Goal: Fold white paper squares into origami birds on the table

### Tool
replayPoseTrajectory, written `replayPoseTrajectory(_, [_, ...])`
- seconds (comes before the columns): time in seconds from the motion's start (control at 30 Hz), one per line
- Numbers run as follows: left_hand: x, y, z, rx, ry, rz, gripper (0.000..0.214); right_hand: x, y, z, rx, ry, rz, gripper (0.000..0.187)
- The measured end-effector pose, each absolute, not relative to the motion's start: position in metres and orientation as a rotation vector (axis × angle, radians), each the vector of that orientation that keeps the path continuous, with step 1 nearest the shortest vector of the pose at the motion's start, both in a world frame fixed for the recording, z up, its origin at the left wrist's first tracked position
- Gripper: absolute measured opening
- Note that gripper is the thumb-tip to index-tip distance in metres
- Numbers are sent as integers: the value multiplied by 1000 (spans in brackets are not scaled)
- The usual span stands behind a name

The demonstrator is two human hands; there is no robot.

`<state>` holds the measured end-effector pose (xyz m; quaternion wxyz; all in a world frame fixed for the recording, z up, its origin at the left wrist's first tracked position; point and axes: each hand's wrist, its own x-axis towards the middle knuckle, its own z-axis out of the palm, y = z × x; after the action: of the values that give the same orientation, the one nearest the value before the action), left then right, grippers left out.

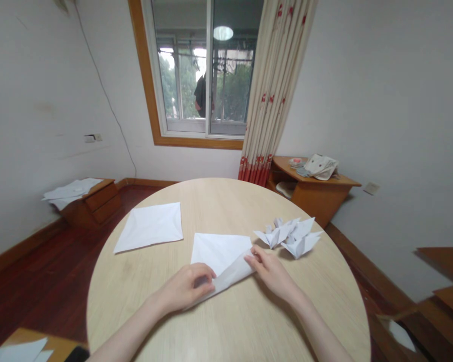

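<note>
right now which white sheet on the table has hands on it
The nearer sheet, its near edge rolled up between the left hand and right hand; the farther sheet lies flat, untouched.

- A round pale-wood table [226, 201] is placed at the centre, with three things laid directly on it:
- a flat white paper square [149, 227], set toward the left;
- a partly folded white paper sheet [219, 254], rolled along its near edge;
- a small cluster of folded paper cranes [289, 236], set just beside that sheet, to the right.
- A low wooden drawer cabinet [94, 201] is stood by the left wall, with loose white papers [71, 191] spread on top.
- A wooden corner cabinet [317, 196] is stood at right, with a cloth bag [320, 167] and a small round dish [297, 162] laid on top.
- A wooden board [41, 339] is seen at lower left, with white paper [17, 350] on it.
- A dark red wooden floor [41, 286] is seen beneath the furniture.
</note>
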<state>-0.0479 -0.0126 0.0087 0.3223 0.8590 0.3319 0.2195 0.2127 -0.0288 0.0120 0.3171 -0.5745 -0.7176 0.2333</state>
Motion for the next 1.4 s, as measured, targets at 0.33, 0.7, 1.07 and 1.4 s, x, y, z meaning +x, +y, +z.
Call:
replayPoseTrajectory(0.33, [-50, -11, 6, 2225, 857, 619, 9, 202, -29, 3, -1583, -1849, 394, 29])
replayPoseTrajectory(0.7, [-54, -7, -3, 2366, 890, 567, 30, 188, -31, -9, -1387, -1879, 183, 35])
replayPoseTrajectory(1.07, [-53, -7, -7, 2303, 1052, 496, 59, 175, -32, -26, -1332, -1942, -12, 58])
replayPoseTrajectory(1.4, [-50, -12, -4, 2264, 940, 527, 50, 174, -26, -41, -1406, -1952, -55, 68])
